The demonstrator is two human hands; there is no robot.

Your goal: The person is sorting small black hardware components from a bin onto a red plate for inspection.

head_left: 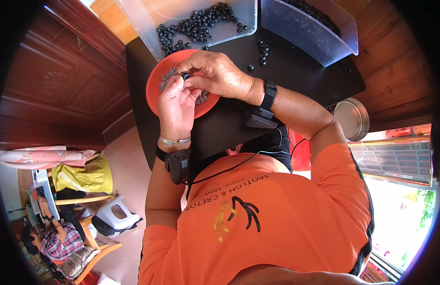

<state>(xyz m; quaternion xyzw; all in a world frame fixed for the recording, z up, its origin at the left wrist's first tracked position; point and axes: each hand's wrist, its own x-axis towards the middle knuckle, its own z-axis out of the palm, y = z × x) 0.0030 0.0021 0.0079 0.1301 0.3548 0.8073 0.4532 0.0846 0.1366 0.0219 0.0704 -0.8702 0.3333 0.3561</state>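
Over a round orange-red dish (155, 90), my two hands meet around a small, round black bead-like part (185, 75), its face toward me showing a ring. My left hand (176, 107) pinches it from below, fingers curled and palm partly turned up. From the right, my right hand (219, 72) comes across with thumb and index fingertips at the same part. Small grey metal-looking pieces (201, 98) lie loose in the dish, partly hidden by both hands. Whether my fingers also hold one of these pieces cannot be seen.
Behind the dish stands a clear plastic bin (139, 23) with many black round parts. Another translucent bin (300, 35) with dark contents is at the far right. Several loose black parts (263, 52) lie on the dark table (220, 133). A round tin (351, 119) is beyond its right edge. Another person (62, 241) sits lower left.
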